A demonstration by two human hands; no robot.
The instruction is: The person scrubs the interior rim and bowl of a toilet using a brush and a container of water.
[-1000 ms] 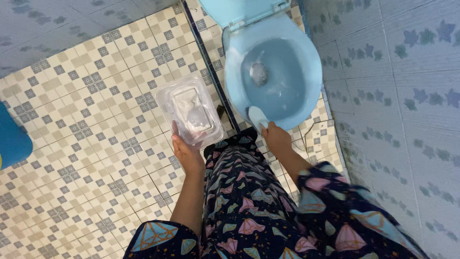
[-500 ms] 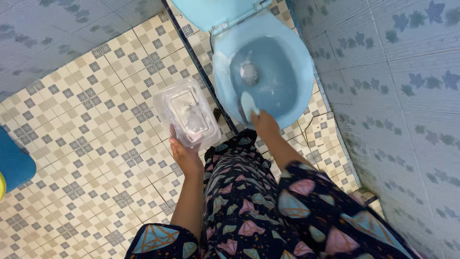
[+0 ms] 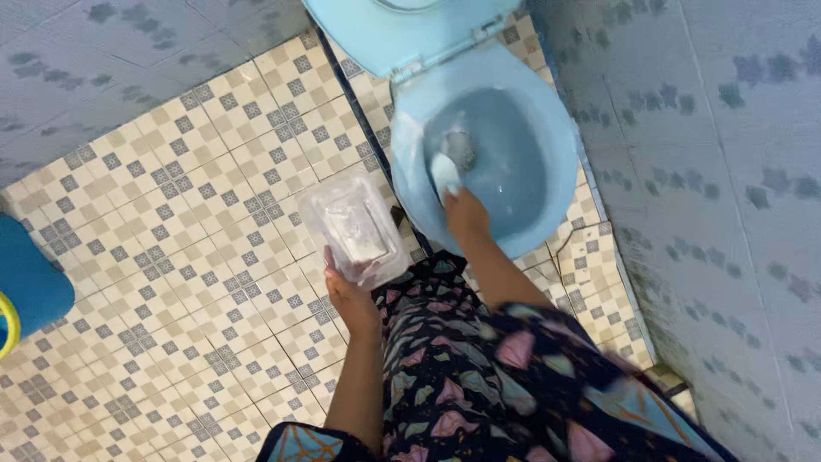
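The right hand [image 3: 466, 214] is closed around the handle of a white brush [image 3: 445, 174], whose head reaches down inside the bowl of the light blue toilet [image 3: 556, 162], close to the drain. The left hand [image 3: 351, 295] grips the near edge of a clear plastic container [image 3: 352, 229] from underneath and holds it out over the floor, just to the left of the toilet; something pale lies inside it, though what it is cannot be made out. The container is held by one edge only and looks slightly tilted, so it could tip and spill onto the tiles if the grip loosens while attention is on the brush. Brushing hard near the rim could also flick water out onto the floor or onto the patterned clothing [image 3: 479, 385] just below the bowl. The toilet's lid [image 3: 385, 30] stands raised at the back. The floor [image 3: 171, 257] is laid with small cream and grey checkered tiles, and the walls [image 3: 727, 171] on both sides carry pale grey tiles with a faint leaf pattern. A blue object with a yellow rim [image 3: 26, 295] sits at the left edge.
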